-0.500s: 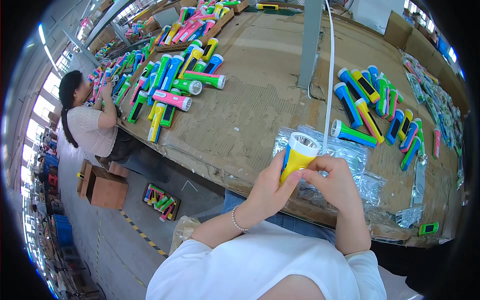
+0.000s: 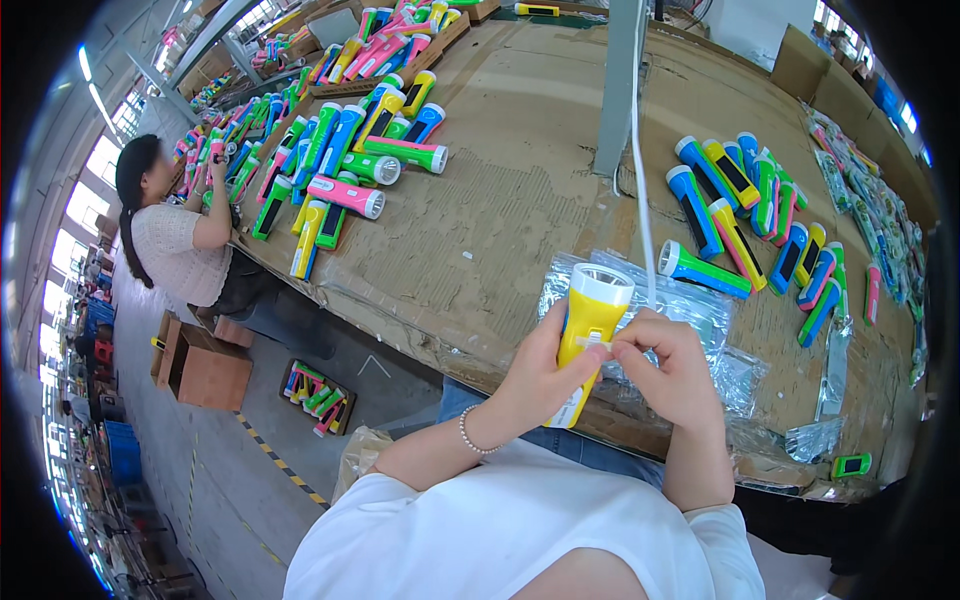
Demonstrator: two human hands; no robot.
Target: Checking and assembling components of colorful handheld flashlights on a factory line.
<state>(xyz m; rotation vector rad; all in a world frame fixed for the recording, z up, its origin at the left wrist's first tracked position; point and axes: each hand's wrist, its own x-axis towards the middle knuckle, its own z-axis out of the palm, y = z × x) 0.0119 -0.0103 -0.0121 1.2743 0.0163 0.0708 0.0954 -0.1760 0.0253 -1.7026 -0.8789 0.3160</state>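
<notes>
A yellow flashlight (image 2: 596,318) with a white head stands nearly upright above the table's near edge, its lens end up. My left hand (image 2: 545,368) is closed round its body, with the thumb across the front near the switch. On the other side, my right hand (image 2: 664,366) pinches a small pale strip (image 2: 598,344) between thumb and fingers, right beside the switch; what the strip is I cannot make out. Beneath and behind the flashlight lie clear plastic bags (image 2: 690,312). A green and blue flashlight (image 2: 703,270) rests just beyond them.
Several coloured flashlights (image 2: 745,190) lie at the right, near a heap of bagged ones (image 2: 880,225). More are piled at the left (image 2: 345,150). A grey post (image 2: 620,100) and hanging white cable (image 2: 640,180) rise mid-table. Another person (image 2: 180,220) works at the far left.
The flashlight has turned, so its yellow front and switch now show below the head. My right fingers have drawn slightly away from it, with the pale strip now visible in them.
</notes>
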